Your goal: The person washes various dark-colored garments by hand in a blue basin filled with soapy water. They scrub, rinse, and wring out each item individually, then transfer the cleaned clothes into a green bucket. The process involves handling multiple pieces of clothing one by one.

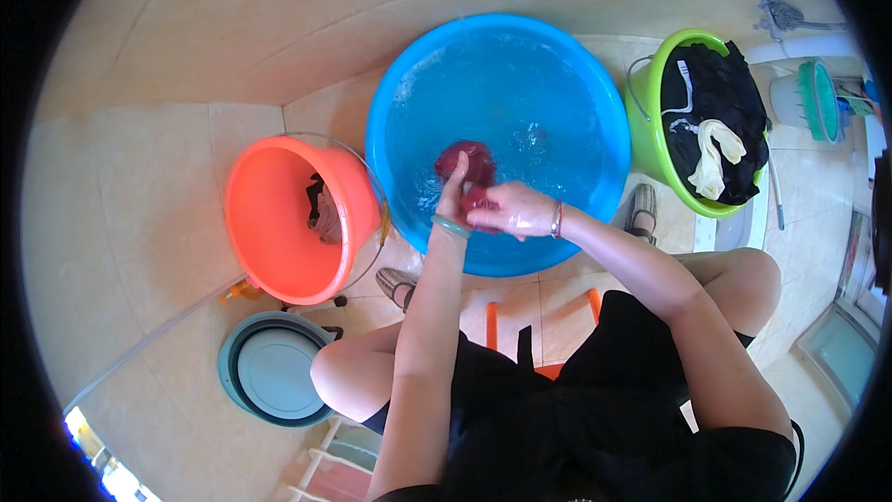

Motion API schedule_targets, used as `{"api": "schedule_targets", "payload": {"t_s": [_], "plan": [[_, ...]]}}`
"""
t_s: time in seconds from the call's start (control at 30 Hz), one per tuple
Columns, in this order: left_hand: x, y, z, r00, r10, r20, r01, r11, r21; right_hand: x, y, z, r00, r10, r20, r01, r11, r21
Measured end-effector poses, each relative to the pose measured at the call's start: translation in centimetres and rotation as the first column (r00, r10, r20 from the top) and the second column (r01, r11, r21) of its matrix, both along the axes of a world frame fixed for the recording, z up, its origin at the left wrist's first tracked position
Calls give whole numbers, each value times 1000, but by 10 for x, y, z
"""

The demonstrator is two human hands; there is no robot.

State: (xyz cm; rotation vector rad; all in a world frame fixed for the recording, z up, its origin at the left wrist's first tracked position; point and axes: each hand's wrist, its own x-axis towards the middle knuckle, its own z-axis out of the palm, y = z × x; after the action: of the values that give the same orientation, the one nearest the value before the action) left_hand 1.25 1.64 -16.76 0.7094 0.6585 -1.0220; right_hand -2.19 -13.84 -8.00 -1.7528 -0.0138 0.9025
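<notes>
A wet dark-red cloth is bunched between my two hands, over the near part of a large blue basin of water. My left hand is closed on the cloth with its thumb pointing up, a green bangle at the wrist. From the right, my right hand grips the lower end of the cloth with curled fingers. Its wrist wears a thin red-and-silver bracelet. The cloth's exact kind cannot be made out. Ripples and some foam show on the water.
An orange bucket with a few dark and brownish cloths leans at the left. At the right stands a green bucket full of black clothes and a cream cloth. A grey-blue basin sits near my knee; a shower head is at far right.
</notes>
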Motion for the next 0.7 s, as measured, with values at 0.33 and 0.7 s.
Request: {"api": "schedule_targets", "payload": {"t_s": [0.33, 0.7], "plan": [[-12, 3, 56, 988, 29, 149, -19, 998, -66, 32, -29, -23, 833, -518, -194, 536, 843, 52], [-51, -15, 130, 998, 62, 19, -56, 973, -225, -18, -28, -72, 580, -324, -747, 811, 146, 567]]}}
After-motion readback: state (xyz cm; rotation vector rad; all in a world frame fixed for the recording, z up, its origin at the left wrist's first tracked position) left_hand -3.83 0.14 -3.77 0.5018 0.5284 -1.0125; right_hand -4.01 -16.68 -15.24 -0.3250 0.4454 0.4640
